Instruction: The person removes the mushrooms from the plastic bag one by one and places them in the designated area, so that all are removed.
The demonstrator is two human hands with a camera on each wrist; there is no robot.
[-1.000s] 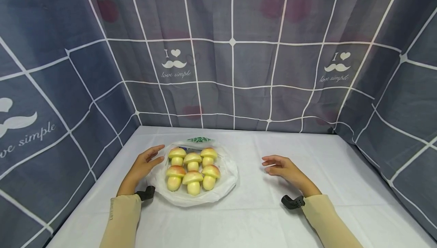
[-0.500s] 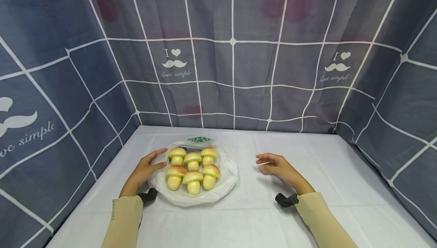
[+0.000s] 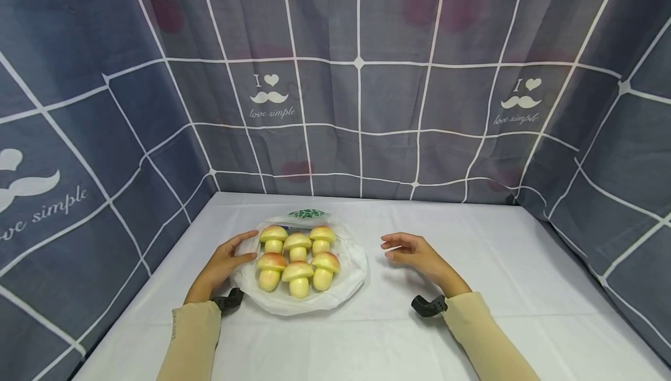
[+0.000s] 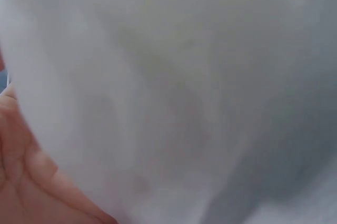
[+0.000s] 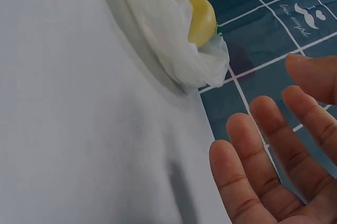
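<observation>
Several yellow mushroom-shaped pieces with reddish caps (image 3: 297, 270) stand in two rows in a white plastic bag (image 3: 348, 288), its mouth spread wide. At the bag's left rim is my left hand (image 3: 222, 264), fingers and thumb apart and touching the plastic. In the left wrist view the bag (image 4: 158, 98) fills most of the picture, blurred, beside part of the palm (image 4: 26, 182). My right hand (image 3: 416, 257) hovers right of the bag, apart from it and holding nothing. Its loosely bent fingers show in the right wrist view (image 5: 274, 155), with the bag (image 5: 163, 29) beyond.
A white cloth (image 3: 325, 346) covers the table. Dark grid-patterned curtains (image 3: 388, 101) enclose the back and both sides. Black wrist cameras sit at the left wrist (image 3: 228, 300) and the right wrist (image 3: 428, 306). Green print (image 3: 307, 214) marks the bag's far edge.
My right hand has moved left, closer to the bag. My left hand has shifted slightly right against the bag's rim. The mushroom-shaped pieces stay in place.
</observation>
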